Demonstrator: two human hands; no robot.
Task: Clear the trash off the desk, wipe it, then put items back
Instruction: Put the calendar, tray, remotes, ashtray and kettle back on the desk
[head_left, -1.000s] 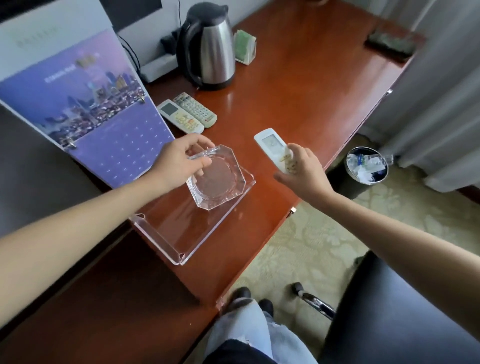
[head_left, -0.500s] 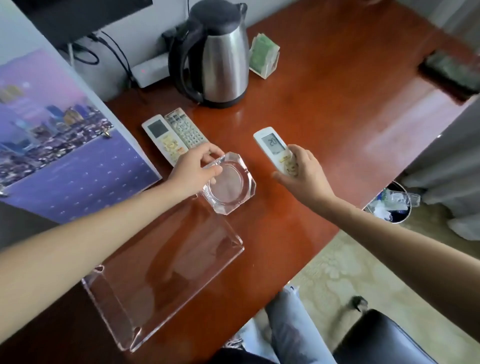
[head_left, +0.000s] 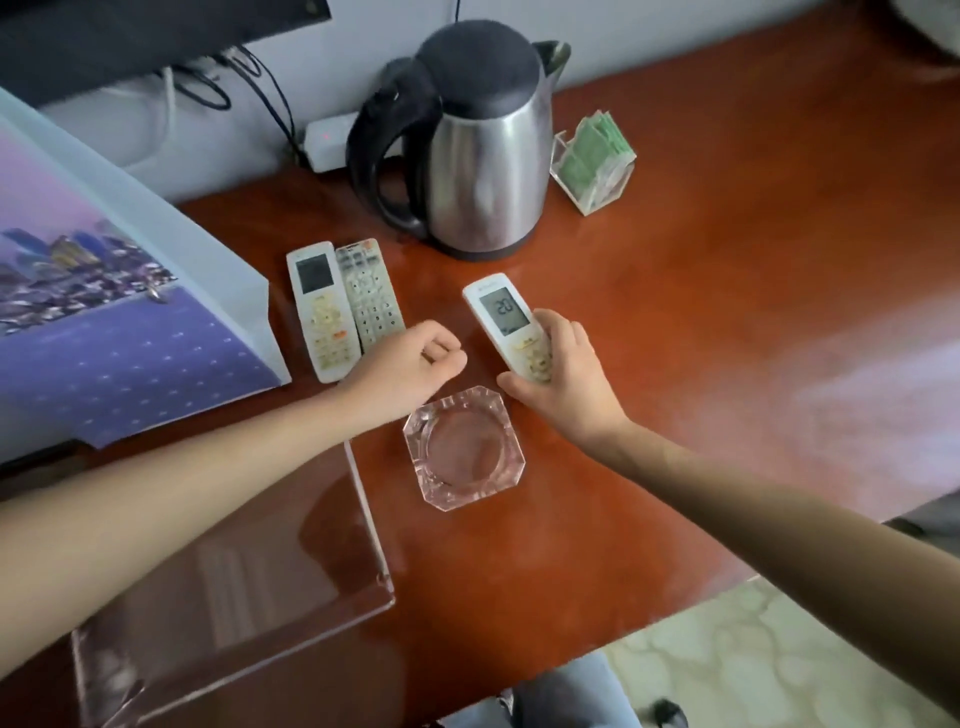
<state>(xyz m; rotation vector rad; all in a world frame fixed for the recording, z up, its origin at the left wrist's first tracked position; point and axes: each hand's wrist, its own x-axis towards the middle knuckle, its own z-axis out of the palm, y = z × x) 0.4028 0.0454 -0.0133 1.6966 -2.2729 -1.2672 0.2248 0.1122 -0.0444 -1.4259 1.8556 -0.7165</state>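
Observation:
A clear glass ashtray (head_left: 464, 448) rests alone on the red-brown desk (head_left: 727, 322), just right of a clear acrylic tray (head_left: 249, 587). My left hand (head_left: 410, 366) hovers beyond the ashtray with its fingers curled and nothing in them, near two remotes (head_left: 343, 306) lying side by side. My right hand (head_left: 561, 374) grips a white air-conditioner remote (head_left: 506, 319) whose screen reads 20, held low over the desk right of the ashtray.
A steel kettle (head_left: 478, 150) stands at the back by a power strip (head_left: 327, 140) and cables. A clear holder of green packets (head_left: 592, 161) is to its right. A purple calendar board (head_left: 104, 322) leans at the left. Patterned floor shows bottom right.
My left hand carried the ashtray off the acrylic tray onto the desk and let go of it. The right hand kept hold of the white remote. The view shifted toward the wall.

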